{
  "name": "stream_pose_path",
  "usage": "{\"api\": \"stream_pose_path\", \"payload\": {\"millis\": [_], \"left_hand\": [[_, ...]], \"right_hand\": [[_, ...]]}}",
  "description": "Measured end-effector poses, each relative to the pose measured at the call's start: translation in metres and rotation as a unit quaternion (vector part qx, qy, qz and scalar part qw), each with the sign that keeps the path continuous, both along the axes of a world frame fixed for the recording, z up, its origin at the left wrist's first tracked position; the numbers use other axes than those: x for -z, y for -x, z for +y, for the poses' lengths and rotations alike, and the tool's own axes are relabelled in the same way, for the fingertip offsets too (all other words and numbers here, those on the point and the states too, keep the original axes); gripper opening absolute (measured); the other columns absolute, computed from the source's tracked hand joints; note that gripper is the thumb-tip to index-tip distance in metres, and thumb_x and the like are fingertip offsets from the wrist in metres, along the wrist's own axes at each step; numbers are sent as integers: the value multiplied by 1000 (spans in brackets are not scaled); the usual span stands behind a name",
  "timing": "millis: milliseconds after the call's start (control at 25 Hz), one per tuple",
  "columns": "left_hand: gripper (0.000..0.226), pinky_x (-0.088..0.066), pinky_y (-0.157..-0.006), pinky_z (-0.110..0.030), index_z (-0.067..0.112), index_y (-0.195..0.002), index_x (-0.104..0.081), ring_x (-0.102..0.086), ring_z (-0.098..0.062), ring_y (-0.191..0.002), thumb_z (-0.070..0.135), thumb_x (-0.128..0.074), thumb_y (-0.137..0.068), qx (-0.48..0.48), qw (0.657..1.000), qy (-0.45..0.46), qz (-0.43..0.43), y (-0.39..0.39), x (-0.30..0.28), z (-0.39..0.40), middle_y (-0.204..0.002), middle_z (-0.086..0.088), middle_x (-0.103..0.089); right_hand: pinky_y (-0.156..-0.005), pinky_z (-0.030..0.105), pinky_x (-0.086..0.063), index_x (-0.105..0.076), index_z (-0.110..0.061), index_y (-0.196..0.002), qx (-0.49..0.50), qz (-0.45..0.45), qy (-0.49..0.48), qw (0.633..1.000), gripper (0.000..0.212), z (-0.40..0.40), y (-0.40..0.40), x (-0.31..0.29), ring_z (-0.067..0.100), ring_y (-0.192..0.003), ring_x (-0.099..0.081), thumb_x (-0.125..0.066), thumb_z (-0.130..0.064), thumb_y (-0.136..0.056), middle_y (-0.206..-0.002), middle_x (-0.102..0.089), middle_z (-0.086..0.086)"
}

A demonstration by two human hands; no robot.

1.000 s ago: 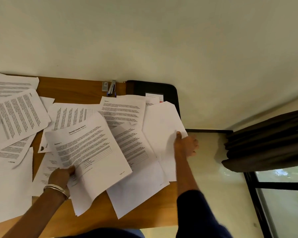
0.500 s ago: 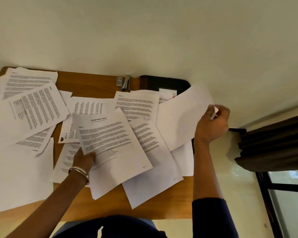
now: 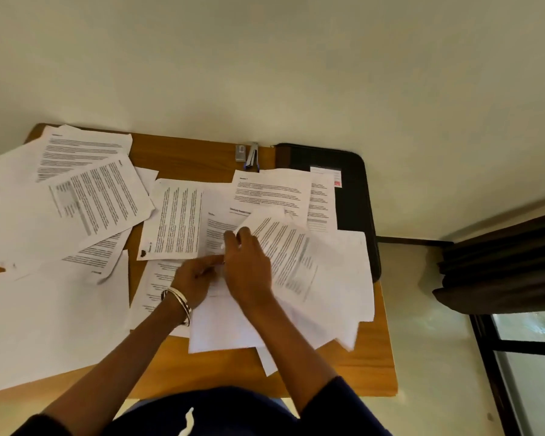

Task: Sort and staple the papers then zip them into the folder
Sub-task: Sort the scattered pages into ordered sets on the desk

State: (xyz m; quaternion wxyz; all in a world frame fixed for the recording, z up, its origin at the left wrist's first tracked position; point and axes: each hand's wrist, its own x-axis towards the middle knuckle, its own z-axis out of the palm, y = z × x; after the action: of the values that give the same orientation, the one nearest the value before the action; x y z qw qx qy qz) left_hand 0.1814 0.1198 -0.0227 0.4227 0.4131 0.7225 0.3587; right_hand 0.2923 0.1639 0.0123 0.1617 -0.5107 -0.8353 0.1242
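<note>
Several printed white papers (image 3: 92, 199) lie scattered over a wooden table (image 3: 183, 158). A black zip folder (image 3: 353, 190) lies at the far right corner, partly covered by sheets. A small stapler (image 3: 251, 155) stands at the far edge by the wall. My left hand (image 3: 195, 280), with bangles on the wrist, pinches the title sheet (image 3: 221, 215) in the middle of the table. My right hand (image 3: 249, 265) lies just right of it, fingers on that same sheet and against a text sheet (image 3: 296, 256) spread to its right. The two hands touch.
A cream wall rises right behind the table. Dark curtains (image 3: 501, 262) and a window frame (image 3: 497, 357) are to the right. Blank sheets (image 3: 44, 325) overhang the table's near left edge. Bare wood shows at the near right corner (image 3: 375, 366).
My right hand has come down from the far right, where it held a lifted blank sheet, to the middle beside my left hand. The sheet now lies among the pile.
</note>
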Motion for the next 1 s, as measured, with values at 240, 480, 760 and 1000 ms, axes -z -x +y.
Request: {"api": "stream_pose_path", "payload": {"millis": [240,480,760,1000], "left_hand": [[26,-42,-100,-46,2,-114,-62,-53,-30,-113,4,-53,-90,-163,957,62,-232,18,8,-16,-120,-5,-58],[28,-40,-104,-46,-7,-112,-61,-50,-32,-118,-9,-55,-85,-171,954,82,-234,28,15,-16,-128,-13,-55],[30,-41,-103,-46,-1,-112,-62,-49,-33,-120,-9,-56,-84,-143,958,133,-209,29,21,-16,-131,-10,-52],[29,-42,-102,-45,5,-107,-64,-50,-32,-119,-10,-58,-83,-168,948,132,-238,31,27,-16,-127,-9,-53]], "right_hand": [[-106,47,-40,-50,-8,-135,34,60,207,976,41,-2,3,39,33,-131,-40,-52,-10,-94,-141,-46,16],[-111,62,-17,-34,-21,-148,32,-89,115,989,56,3,-77,93,29,-147,-1,-54,-25,-96,-160,-15,4],[-114,56,-5,-30,-24,-150,71,-88,125,986,58,-8,-68,100,22,-147,7,-51,-22,-96,-161,-9,-1],[-114,56,-6,-29,-27,-150,82,-64,121,987,59,-8,-69,98,18,-147,8,-52,-24,-95,-159,-5,-6]]}}
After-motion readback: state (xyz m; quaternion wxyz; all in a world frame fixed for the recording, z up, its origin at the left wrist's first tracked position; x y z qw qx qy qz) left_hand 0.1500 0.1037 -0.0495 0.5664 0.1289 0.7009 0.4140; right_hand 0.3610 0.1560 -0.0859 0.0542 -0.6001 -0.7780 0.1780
